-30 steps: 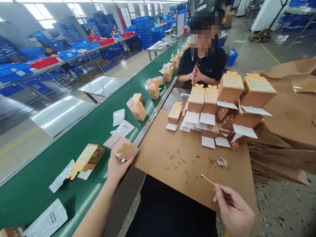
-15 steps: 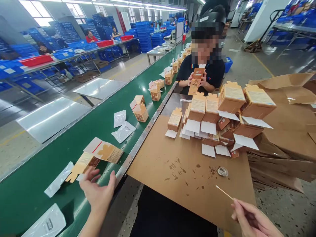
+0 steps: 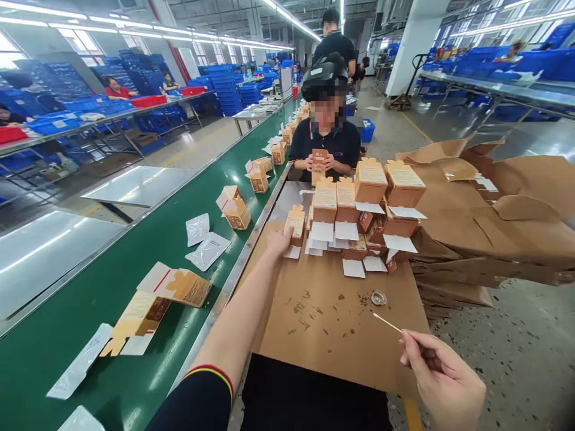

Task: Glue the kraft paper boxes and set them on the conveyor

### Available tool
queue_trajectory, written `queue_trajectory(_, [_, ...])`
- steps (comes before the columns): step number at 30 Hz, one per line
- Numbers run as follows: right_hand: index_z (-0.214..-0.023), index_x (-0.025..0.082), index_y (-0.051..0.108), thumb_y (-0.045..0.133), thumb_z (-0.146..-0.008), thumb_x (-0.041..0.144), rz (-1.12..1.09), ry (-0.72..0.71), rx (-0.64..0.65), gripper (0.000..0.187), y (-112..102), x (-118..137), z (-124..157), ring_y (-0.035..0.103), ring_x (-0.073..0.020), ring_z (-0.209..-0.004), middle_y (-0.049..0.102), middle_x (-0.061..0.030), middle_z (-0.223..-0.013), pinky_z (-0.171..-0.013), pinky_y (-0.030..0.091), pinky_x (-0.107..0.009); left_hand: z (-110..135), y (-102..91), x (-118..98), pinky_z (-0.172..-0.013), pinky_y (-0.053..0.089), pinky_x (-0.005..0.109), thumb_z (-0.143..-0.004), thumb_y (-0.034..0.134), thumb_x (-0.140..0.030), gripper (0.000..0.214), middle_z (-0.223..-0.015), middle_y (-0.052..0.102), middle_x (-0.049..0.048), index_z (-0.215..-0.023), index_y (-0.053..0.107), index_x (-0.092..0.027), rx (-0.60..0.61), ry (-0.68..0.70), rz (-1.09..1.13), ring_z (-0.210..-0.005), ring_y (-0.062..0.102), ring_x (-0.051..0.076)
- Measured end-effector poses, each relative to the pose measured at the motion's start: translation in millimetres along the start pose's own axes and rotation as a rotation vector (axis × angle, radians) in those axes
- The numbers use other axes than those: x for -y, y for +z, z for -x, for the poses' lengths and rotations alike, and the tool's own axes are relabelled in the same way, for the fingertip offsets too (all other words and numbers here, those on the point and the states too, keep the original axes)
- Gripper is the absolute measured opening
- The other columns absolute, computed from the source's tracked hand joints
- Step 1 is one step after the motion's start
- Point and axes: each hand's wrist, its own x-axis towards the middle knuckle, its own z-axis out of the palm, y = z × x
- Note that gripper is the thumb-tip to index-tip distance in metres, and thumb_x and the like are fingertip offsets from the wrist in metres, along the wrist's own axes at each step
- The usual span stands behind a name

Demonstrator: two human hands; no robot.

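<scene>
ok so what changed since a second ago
The left hand let go of an open box on the green belt and reached forward and right to the single box beside the stack, now touching it. The right hand kept its cotton swab; the small round dish stayed put.

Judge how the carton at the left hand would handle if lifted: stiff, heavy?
The carton at the left hand looks like thin card, so its walls would probably give if squeezed. Its white flap sticks out at the bottom, so it might flop or snag. Its contents are hidden, so its weight is uncertain.
</scene>
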Motion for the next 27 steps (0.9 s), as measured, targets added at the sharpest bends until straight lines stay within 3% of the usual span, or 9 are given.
queue_trajectory(3, [-0.091,0.025,0.092,0.09,-0.105,0.062,0.047,0.067,-0.047,0.04,-11.9,-11.2,3.4,0.07,-0.0184,-0.051,0.078,-0.0048,-0.069,-0.052,0.065,-0.03,31.0,4.8,13.3,-0.132,0.049,0.063,-0.098,0.078,-0.066,0.055,-0.133,0.086,0.0271,-0.124,0.08,-0.017,-0.008,-0.025,0.093,-0.149,0.071,0.05])
queue_trajectory(6, [-0.091,0.024,0.091,0.085,-0.107,0.065,0.146,0.069,-0.054,0.045,-16.4,-25.7,-0.5,0.071,-0.0186,-0.051,0.078,-0.0047,-0.067,-0.054,0.064,-0.03,90.0,-5.0,39.1,-0.125,0.06,0.052,-0.101,0.068,-0.079,0.074,-0.151,0.083,0.0212,-0.149,0.069,-0.023,-0.06,-0.014,0.239,-0.149,0.076,0.038])
queue_trajectory(9, [-0.088,0.026,0.09,0.079,-0.11,0.066,0.269,0.008,-0.042,0.047,-12.2,-38.4,-12.2,0.073,-0.0202,-0.055,0.08,-0.0061,-0.07,-0.058,0.065,-0.034,156.3,-25.1,72.8,-0.123,0.063,0.051,-0.088,0.084,-0.086,0.089,-0.157,0.081,0.0188,-0.152,0.066,-0.026,-0.149,-0.017,0.467,-0.151,0.076,0.038])
queue_trajectory(11, [-0.086,0.028,0.089,0.076,-0.11,0.064,0.328,-0.033,-0.04,0.046,-5.8,-45.8,-21.6,0.073,-0.0212,-0.058,0.082,-0.0068,-0.074,-0.061,0.066,-0.035,193.6,-36.6,91.0,-0.122,0.064,0.055,-0.076,0.098,-0.082,0.09,-0.148,0.085,0.0192,-0.14,0.074,-0.024,-0.114,-0.09,0.525,-0.145,0.079,0.042])
queue_trajectory(14, [-0.084,0.028,0.087,0.072,-0.11,0.062,0.368,-0.047,0.013,0.045,4.8,-56.2,-33.4,0.072,-0.0201,-0.059,0.082,-0.0062,-0.075,-0.063,0.065,-0.033,228.5,-38.5,100.4,-0.118,0.068,0.061,-0.067,0.106,-0.079,0.09,-0.137,0.089,0.0204,-0.13,0.079,-0.021,0.052,-0.199,0.499,-0.132,0.085,0.045])
queue_trajectory(19, [-0.084,0.026,0.086,0.072,-0.109,0.06,0.383,-0.032,0.075,0.045,8.1,-66.4,-40.1,0.073,-0.0207,-0.061,0.083,-0.0073,-0.077,-0.066,0.065,-0.034,236.3,-20.7,76.5,-0.116,0.07,0.061,-0.063,0.113,-0.071,0.093,-0.135,0.088,0.0204,-0.133,0.077,-0.021,0.236,-0.22,0.522,-0.13,0.086,0.044])
queue_trajectory(24, [-0.092,0.023,0.089,0.075,-0.113,0.057,0.236,0.027,0.038,0.042,12.7,-48.8,-16.7,0.073,-0.0193,-0.058,0.083,-0.0059,-0.076,-0.065,0.065,-0.033,226.1,-24.9,55.5,-0.121,0.068,0.06,-0.063,0.115,-0.064,0.087,-0.135,0.088,0.0198,-0.129,0.076,-0.022,0.294,-0.213,0.518,-0.136,0.084,0.043])
queue_trajectory(27, [-0.098,0.023,0.09,0.072,-0.117,0.048,0.037,0.072,0.21,0.036,36.7,-27.5,13.3,0.072,-0.0174,-0.057,0.082,-0.0053,-0.077,-0.057,0.062,-0.029,223.2,-29.3,52.3,-0.12,0.068,0.062,-0.063,0.114,-0.067,0.082,-0.134,0.089,0.021,-0.121,0.079,-0.021,0.305,-0.225,0.5,-0.134,0.085,0.044])
